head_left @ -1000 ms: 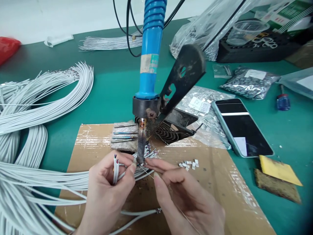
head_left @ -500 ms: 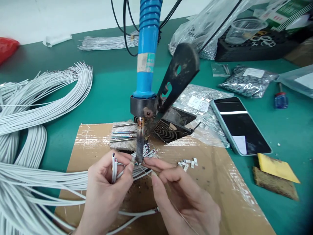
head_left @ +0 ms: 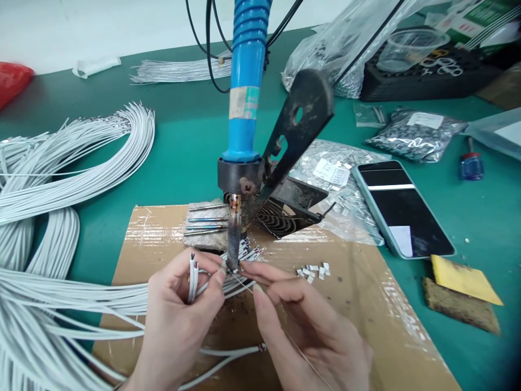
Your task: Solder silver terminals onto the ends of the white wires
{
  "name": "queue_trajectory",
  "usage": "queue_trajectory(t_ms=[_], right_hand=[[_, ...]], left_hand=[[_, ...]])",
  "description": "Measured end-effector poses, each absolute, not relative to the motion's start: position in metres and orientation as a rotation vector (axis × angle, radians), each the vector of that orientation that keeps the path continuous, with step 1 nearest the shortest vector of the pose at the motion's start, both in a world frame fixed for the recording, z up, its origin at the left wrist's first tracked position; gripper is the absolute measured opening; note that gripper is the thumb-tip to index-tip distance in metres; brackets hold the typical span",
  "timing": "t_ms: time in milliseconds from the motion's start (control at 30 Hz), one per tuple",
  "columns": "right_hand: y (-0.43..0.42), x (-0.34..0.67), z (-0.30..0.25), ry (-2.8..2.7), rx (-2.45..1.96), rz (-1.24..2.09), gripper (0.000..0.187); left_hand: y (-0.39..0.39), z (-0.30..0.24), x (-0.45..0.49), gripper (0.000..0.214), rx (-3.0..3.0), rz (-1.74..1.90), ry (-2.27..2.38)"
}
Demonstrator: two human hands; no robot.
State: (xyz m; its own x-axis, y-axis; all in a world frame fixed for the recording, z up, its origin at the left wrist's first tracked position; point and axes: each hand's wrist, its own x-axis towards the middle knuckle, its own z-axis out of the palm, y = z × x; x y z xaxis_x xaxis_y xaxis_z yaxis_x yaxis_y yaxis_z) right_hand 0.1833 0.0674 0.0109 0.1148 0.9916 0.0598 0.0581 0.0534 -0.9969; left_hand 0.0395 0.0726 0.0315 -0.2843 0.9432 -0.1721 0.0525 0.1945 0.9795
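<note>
A blue-handled soldering iron (head_left: 243, 125) points straight down in a black stand bracket (head_left: 299, 108), its dark tip between my hands. My left hand (head_left: 185, 304) is closed on white cables (head_left: 193, 279), two stripped ends standing up out of its fingers. Its thumb and forefinger pinch a cable end right beside the tip. Thin solder wire (head_left: 299, 350) runs through my right hand (head_left: 309, 320), which is closed with fingertips close to the tip. The small joint under the tip is mostly hidden by fingers.
Cardboard (head_left: 150, 233) lies under the hands, bearing small white connectors (head_left: 313, 270) and a pad with spare metal tips (head_left: 207, 224). White cable bundles (head_left: 81, 298) fill the left. To the right are a phone (head_left: 402, 209), a yellow sponge (head_left: 466, 279) and bagged parts (head_left: 417, 136).
The whole view has shifted slightly. Both hands stay at the iron's tip, with the cable and solder wire held as before.
</note>
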Motion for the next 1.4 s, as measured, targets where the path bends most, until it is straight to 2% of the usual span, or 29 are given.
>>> queue_trajectory(t_ms=[933,1400], right_hand=[[0.068,0.183,0.008,-1.283,-1.257,0.949,0.02],[0.067,0.182,0.007,-1.259,-1.245,0.946,0.021]], left_hand=[[0.076,0.038,0.05,0.018,0.945,1.335,1.606],[0.07,0.031,0.042,0.018,0.988,1.262,1.581]])
